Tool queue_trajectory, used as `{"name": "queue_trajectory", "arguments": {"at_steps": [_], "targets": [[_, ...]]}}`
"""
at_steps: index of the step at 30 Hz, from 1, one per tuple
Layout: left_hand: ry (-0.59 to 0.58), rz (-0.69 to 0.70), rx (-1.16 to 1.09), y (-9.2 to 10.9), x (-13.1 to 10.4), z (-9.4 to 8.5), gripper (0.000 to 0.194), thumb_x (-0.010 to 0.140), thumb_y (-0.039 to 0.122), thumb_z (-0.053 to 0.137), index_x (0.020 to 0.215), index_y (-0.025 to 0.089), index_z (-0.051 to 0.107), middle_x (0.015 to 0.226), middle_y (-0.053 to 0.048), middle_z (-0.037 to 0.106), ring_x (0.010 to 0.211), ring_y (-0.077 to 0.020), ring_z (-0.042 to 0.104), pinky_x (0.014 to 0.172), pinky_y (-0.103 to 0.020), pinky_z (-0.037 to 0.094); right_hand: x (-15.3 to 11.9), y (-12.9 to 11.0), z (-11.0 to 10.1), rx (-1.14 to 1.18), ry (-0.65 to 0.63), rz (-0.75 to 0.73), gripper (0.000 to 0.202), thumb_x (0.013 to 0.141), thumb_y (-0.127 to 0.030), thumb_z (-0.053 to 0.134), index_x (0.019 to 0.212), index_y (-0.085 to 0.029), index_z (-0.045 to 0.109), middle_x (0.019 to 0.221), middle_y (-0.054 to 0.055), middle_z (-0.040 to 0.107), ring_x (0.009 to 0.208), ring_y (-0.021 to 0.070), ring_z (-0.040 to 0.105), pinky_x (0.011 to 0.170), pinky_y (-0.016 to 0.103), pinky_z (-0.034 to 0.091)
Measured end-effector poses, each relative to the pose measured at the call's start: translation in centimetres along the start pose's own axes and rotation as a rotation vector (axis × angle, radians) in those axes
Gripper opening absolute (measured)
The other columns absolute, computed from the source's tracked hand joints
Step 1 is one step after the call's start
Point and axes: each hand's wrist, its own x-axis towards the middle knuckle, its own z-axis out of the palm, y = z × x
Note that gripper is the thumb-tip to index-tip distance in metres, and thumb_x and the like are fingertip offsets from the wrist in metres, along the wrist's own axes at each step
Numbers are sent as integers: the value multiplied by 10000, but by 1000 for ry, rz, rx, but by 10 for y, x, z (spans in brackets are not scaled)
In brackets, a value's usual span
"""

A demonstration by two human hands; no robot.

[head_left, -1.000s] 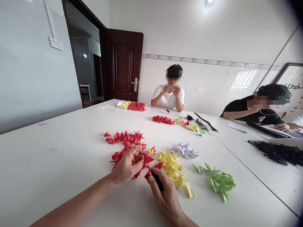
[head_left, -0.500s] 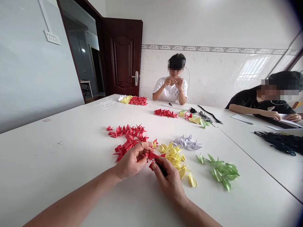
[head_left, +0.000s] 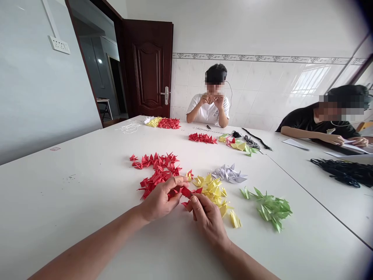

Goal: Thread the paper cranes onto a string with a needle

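My left hand (head_left: 161, 198) is closed in a pinch on a red paper crane (head_left: 185, 192), just above the table. My right hand (head_left: 208, 217) meets it from the right, thumb and fingers closed at the crane's near side. The black-handled tool seen in that hand a moment ago is now almost wholly hidden by the fingers. A pile of red paper cranes (head_left: 157, 161) lies behind my left hand. Yellow paper cranes (head_left: 212, 188) lie just beyond my right hand, with white paper cranes (head_left: 229, 174) behind them and green paper cranes (head_left: 274, 210) to the right.
Across the white table (head_left: 72, 217) sits a person in a white shirt (head_left: 208, 109); another in black (head_left: 309, 124) sits at the right with paper. Farther back lie more red cranes (head_left: 202, 138), and black cords (head_left: 344, 171) at the right. A seam crosses the table.
My right hand has turned over, its knuckles more upward, and the black handle has gone out of sight beneath the fingers. My left hand keeps its pinch. The view has shifted slightly.
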Motion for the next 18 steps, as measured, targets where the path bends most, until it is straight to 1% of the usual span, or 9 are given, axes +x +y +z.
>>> {"name": "queue_trajectory", "arguments": {"at_steps": [2,4,8,10,12,15,18], "targets": [[10,5,5,0,0,-1,330,821,198,481,1151,187,493,1097,-99,635,1054,-204,583,878,-325,494,0,0,0,45,12,7,437,905,-469,357,630,-178,531,576,1,514,527,116,458,509,224,365],[29,-17,0,1,0,-3,321,823,202,479,1142,190,497,1105,-95,627,1051,-202,579,883,-322,485,0,1,0,148,28,38,449,904,-486,357,620,-176,515,588,-4,501,501,100,407,487,221,341],[28,-104,-28,8,1,-9,333,824,199,461,1156,204,484,1085,-86,614,1016,-197,575,841,-309,488,3,2,1,426,61,178,409,859,-532,434,791,-160,589,603,-11,503,438,79,336,400,212,261],[-2,-122,-21,10,2,-11,304,813,170,442,1101,218,525,1067,-69,610,1006,-197,561,846,-310,472,4,2,1,548,91,235,409,831,-543,477,875,-156,601,603,-16,516,412,68,312,365,197,220],[-54,-124,0,12,2,-13,296,787,118,409,1008,221,576,1011,-43,607,958,-184,556,847,-301,454,5,2,1,653,115,270,406,815,-541,501,927,-161,591,619,-13,555,390,55,303,342,178,199],[-137,-140,25,15,2,-15,310,755,79,362,888,208,611,871,-16,571,798,-148,538,744,-257,454,6,2,2,771,108,316,422,807,-542,503,1013,-176,551,658,-6,612,338,38,277,303,163,185],[-163,-162,39,19,1,-14,298,780,105,356,902,210,607,800,0,536,705,-128,497,653,-227,434,6,2,2,839,90,338,476,799,-551,498,1102,-183,505,701,3,641,307,24,243,284,158,185]]}}
